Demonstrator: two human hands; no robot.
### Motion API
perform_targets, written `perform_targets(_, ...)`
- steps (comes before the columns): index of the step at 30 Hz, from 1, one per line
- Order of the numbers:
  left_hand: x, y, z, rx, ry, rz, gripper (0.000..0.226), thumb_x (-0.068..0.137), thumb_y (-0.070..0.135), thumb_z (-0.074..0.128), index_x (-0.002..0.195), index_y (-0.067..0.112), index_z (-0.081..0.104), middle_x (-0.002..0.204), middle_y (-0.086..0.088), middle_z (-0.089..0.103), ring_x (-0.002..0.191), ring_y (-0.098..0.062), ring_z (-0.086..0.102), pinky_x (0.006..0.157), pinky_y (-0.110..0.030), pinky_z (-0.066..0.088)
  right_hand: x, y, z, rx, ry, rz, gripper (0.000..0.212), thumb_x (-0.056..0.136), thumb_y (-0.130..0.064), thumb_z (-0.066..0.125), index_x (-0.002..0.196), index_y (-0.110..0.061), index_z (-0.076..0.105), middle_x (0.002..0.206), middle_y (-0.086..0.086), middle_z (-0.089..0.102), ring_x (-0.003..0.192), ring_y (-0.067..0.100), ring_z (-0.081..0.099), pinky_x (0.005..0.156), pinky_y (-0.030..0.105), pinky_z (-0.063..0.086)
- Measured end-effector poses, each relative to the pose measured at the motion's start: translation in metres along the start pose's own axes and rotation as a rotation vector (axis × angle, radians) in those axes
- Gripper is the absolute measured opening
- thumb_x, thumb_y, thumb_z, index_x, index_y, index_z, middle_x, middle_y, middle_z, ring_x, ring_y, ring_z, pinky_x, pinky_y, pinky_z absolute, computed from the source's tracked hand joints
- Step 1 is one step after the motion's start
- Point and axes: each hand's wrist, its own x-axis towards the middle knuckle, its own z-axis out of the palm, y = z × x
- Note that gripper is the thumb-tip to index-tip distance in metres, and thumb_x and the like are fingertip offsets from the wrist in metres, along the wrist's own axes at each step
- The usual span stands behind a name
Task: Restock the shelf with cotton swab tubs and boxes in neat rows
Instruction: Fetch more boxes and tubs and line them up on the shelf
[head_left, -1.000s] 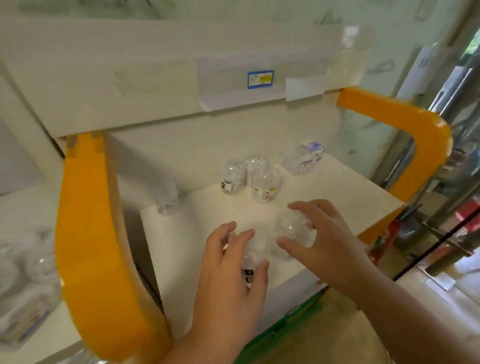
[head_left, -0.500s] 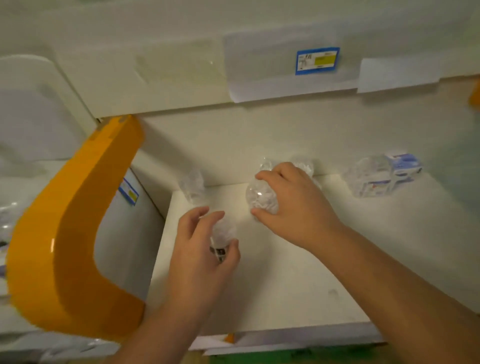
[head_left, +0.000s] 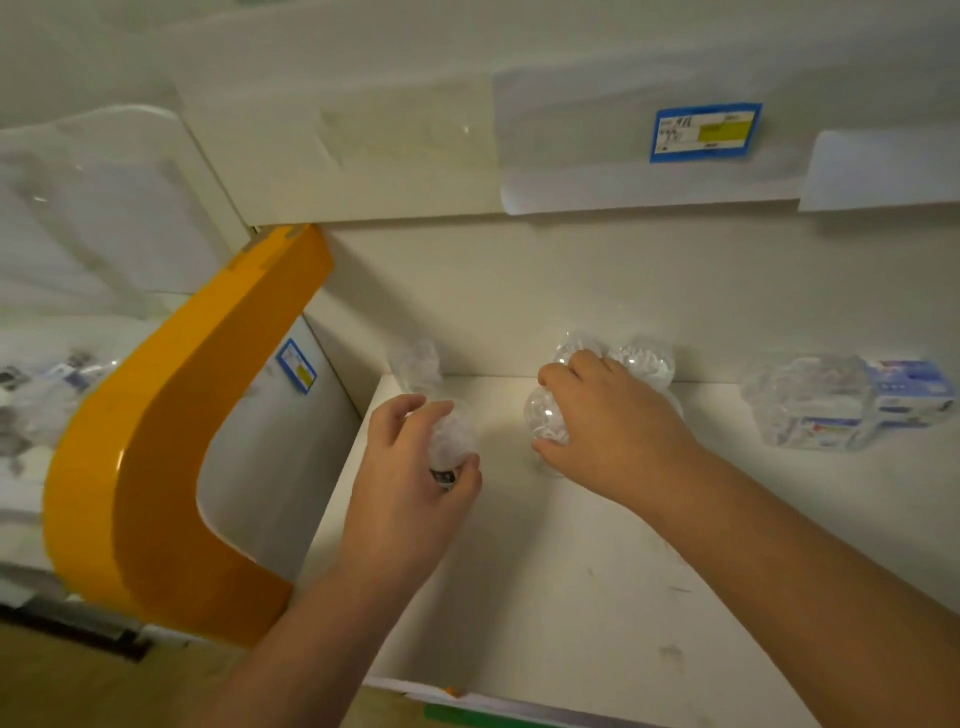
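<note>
My left hand (head_left: 410, 499) grips a clear round cotton swab tub (head_left: 451, 439) near the left side of the white shelf (head_left: 597, 597). My right hand (head_left: 618, 431) grips a second clear tub (head_left: 545, 418) and holds it in front of two tubs at the back wall; one of them (head_left: 647, 361) shows beside my fingers, the other (head_left: 574, 345) is mostly hidden. A lone tub (head_left: 418, 364) stands in the back left corner. A clear pack of cotton swab boxes (head_left: 841, 400) with blue labels lies at the back right.
An orange curved bracket (head_left: 171, 447) borders the shelf on the left, with a price tag (head_left: 297, 364) on the divider behind it. The shelf above overhangs and carries a blue and yellow price label (head_left: 704, 132). More packaged goods (head_left: 36, 395) sit on the neighbouring shelf at the far left.
Both hands have carried their tubs from the shelf's front edge toward the back wall. The view has shifted right and closer to the shelf. In the last half second the hands barely moved.
</note>
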Motion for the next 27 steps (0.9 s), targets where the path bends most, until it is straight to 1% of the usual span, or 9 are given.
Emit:
perform_targets(2, 0.009, -0.002, 0.006, 0.017, -0.012, 0.005, 0.052, 0.08, 0.033, 0.074, 0.128, 0.031, 0.055, 0.135, 0.014, 0.037, 0.108, 0.009, 0.044, 0.08, 0.007, 0.025, 0.0, 0.001, -0.003, -0.012, -0.002, -0.019, 0.05, 0.079, -0.047, 0.062, 0.122, -0.024, 0.049, 0.122, 0.002, 0.048, 0.111, 0.024, 0.048, 0.085, 0.04, 0.05)
perform_targets(5, 0.024, -0.004, 0.015, 0.059, -0.041, 0.018, 0.051, 0.081, 0.036, 0.073, 0.129, 0.031, 0.055, 0.137, 0.015, 0.039, 0.096, 0.019, 0.04, 0.075, 0.009, 0.025, -0.003, 0.003, -0.007, -0.004, 0.014, -0.049, 0.051, 0.079, -0.048, 0.062, 0.122, -0.024, 0.049, 0.121, -0.001, 0.047, 0.112, 0.021, 0.047, 0.087, 0.037, 0.048)
perform_targets(8, 0.045, -0.006, 0.027, 0.073, -0.035, 0.063, 0.05, 0.081, 0.032, 0.074, 0.128, 0.026, 0.057, 0.137, 0.009, 0.042, 0.101, 0.011, 0.036, 0.078, 0.009, 0.023, -0.012, 0.007, -0.013, 0.047, 0.07, -0.056, 0.047, 0.079, -0.046, 0.065, 0.12, -0.027, 0.053, 0.118, -0.005, 0.049, 0.11, 0.018, 0.049, 0.08, 0.027, 0.043)
perform_targets(10, 0.061, -0.009, 0.038, 0.071, -0.033, 0.078, 0.05, 0.081, 0.03, 0.074, 0.128, 0.023, 0.057, 0.14, 0.004, 0.042, 0.111, -0.002, 0.045, 0.083, 0.004, 0.029, -0.02, 0.012, -0.017, 0.107, 0.114, -0.047, 0.046, 0.078, -0.045, 0.067, 0.12, -0.029, 0.055, 0.118, -0.008, 0.05, 0.109, 0.016, 0.049, 0.075, 0.023, 0.036)
perform_targets(12, 0.076, -0.01, 0.049, 0.053, -0.033, 0.074, 0.05, 0.081, 0.028, 0.073, 0.128, 0.022, 0.056, 0.143, 0.001, 0.04, 0.113, -0.014, 0.053, 0.085, -0.017, 0.047, -0.026, 0.017, -0.021, 0.159, 0.127, -0.036, 0.046, 0.08, -0.045, 0.067, 0.122, -0.031, 0.054, 0.119, -0.013, 0.048, 0.111, 0.012, 0.047, 0.078, 0.023, 0.04)
perform_targets(13, 0.083, -0.01, 0.054, 0.048, -0.028, 0.069, 0.05, 0.081, 0.026, 0.073, 0.128, 0.021, 0.056, 0.143, 0.0, 0.04, 0.115, -0.017, 0.054, 0.087, -0.026, 0.051, -0.028, 0.019, -0.023, 0.181, 0.134, -0.031, 0.045, 0.081, -0.044, 0.067, 0.123, -0.032, 0.054, 0.119, -0.015, 0.048, 0.111, 0.01, 0.046, 0.081, 0.025, 0.044)
perform_targets(15, 0.093, -0.011, 0.062, 0.062, -0.031, 0.063, 0.049, 0.081, 0.021, 0.07, 0.128, 0.019, 0.056, 0.144, -0.002, 0.039, 0.121, -0.02, 0.051, 0.092, -0.034, 0.05, -0.034, 0.023, -0.027, 0.207, 0.17, -0.025, 0.044, 0.081, -0.041, 0.068, 0.122, -0.032, 0.055, 0.118, -0.016, 0.048, 0.112, 0.009, 0.047, 0.086, 0.028, 0.047)
perform_targets(21, 0.101, -0.017, 0.07, 0.285, 0.011, 0.158, 0.041, 0.074, 0.011, 0.066, 0.115, 0.007, 0.059, 0.127, -0.012, 0.053, 0.115, -0.032, 0.05, 0.099, -0.034, 0.038, -0.046, 0.031, -0.032, 0.227, 0.214, -0.033, 0.042, 0.08, -0.04, 0.069, 0.12, -0.033, 0.057, 0.115, -0.018, 0.05, 0.109, 0.009, 0.051, 0.088, 0.026, 0.047)
perform_targets(27, 0.106, -0.018, 0.064, 0.424, 0.029, 0.201, 0.042, 0.066, 0.006, 0.067, 0.108, 0.004, 0.063, 0.116, -0.013, 0.059, 0.108, -0.036, 0.052, 0.095, -0.039, 0.041, -0.054, 0.029, -0.032, 0.247, 0.209, -0.049, 0.041, 0.081, -0.041, 0.068, 0.121, -0.034, 0.057, 0.115, -0.02, 0.049, 0.108, 0.005, 0.051, 0.088, 0.026, 0.047)
